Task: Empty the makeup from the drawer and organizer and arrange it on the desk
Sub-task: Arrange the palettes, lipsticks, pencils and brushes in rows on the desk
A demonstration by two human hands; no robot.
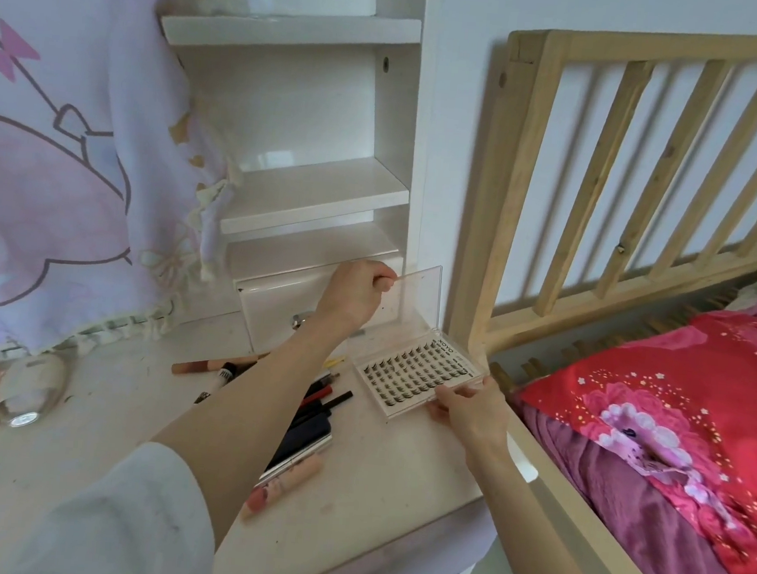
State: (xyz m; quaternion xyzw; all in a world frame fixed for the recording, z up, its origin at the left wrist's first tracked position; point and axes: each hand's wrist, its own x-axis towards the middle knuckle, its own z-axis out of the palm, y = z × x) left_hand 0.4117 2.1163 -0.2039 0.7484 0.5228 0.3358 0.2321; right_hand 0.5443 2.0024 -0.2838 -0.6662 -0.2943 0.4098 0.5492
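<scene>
With the left hand (358,294) pinching the raised clear lid (411,303) and the right hand (467,407) gripping the lash box (419,374) at the desk (389,473) edge, a jerked lid risks tipping the box bedward, scattering lashes.

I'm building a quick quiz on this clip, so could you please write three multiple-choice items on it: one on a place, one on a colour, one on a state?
1. Where does the lash case sit?
A. on the bed
B. over the desk's right part, by the drawer
C. on the top shelf

2. What colour is the pillow?
A. mainly red with pink flowers
B. green
C. plain white

3. How is the case's clear lid?
A. raised open
B. shut flat
C. taken off

Answers:
1 B: the right hand holds its near edge above the desk.
2 A: red fabric shows.
3 A: the left hand pinches the upright lid.
</scene>
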